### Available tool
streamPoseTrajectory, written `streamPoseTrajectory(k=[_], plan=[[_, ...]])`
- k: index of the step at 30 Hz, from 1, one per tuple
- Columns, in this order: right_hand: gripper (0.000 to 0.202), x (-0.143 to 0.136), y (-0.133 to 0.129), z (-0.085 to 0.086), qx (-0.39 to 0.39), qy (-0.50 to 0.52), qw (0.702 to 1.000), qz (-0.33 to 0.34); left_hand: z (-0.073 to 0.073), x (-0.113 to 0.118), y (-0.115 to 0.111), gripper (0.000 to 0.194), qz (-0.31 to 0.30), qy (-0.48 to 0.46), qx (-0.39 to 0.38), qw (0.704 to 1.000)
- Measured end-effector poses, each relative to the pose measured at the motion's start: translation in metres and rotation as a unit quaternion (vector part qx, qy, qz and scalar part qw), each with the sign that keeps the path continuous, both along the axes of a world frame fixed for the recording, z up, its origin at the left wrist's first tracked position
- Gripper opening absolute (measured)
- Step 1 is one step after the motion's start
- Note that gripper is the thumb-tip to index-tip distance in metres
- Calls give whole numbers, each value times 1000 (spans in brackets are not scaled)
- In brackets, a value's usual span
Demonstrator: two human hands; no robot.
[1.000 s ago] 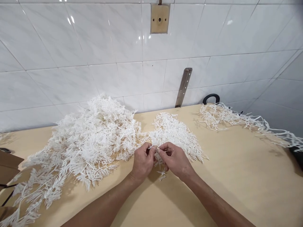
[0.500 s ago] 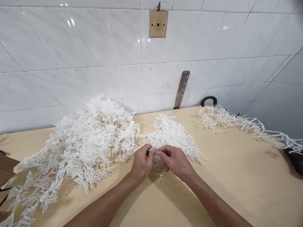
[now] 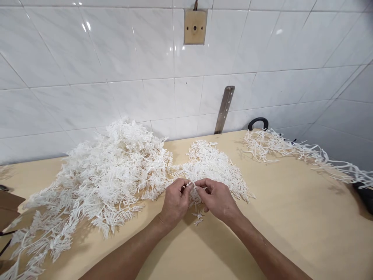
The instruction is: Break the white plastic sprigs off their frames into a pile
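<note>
My left hand is closed in a pinch, thumb against forefinger, on a small white plastic sprig. Right beside it, my right hand pinches the same spot from the other side, its fingertips nearly touching the left ones. Most of the sprig is hidden by the fingers. Both hands are just in front of a heap of small loose white pieces. A few stray bits lie on the table below the hands. To the left spreads a large pile of branched white plastic sprigs.
Bare white stems trail across the right side of the table, near a black curved handle. A metal strip leans on the tiled wall. At the left edge is a brown box; a black object sits at the right.
The hands stay at almost the same place, still pinching, with slight finger movement. The view has shifted a little. The piles look unchanged.
</note>
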State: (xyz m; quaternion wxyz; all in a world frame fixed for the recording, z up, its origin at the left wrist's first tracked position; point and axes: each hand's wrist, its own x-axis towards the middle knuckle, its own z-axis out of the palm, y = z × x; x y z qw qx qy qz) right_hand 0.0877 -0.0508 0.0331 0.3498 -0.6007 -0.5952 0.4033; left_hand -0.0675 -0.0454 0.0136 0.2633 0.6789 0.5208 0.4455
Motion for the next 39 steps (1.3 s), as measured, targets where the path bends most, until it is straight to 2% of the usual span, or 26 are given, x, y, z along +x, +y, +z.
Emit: streamPoseTrajectory(k=[6,14,20,26,29,32,35,37,39], plan=[[25,-1,1,2,3,-1,1000,-3,-7,-2,1,19,-12,49,56,997],[23,0,1,-7,107,-88,990,2,-8,1,0,22,-4,60,22,998],[18,-5,1,-14,140,-146,979,11,-9,2,-1,23,-5,67,-7,998],[17,-11,1,-26,277,-227,933,31,-5,4,-1,22,0,68,-41,997],[20,-5,8,-26,311,-252,916,13,-4,4,-3,22,-3,57,-47,997],[16,11,16,-19,302,-247,919,-58,-4,5,-4,22,-9,25,-62,998],[11,24,17,-9,254,-186,943,-108,-5,5,-3,22,-16,-32,-87,996],[16,24,14,-3,215,-137,961,-108,-6,5,-1,24,-9,-62,-89,994],[24,20,10,0,170,-93,978,-79,-8,4,1,25,4,-75,-77,994]])
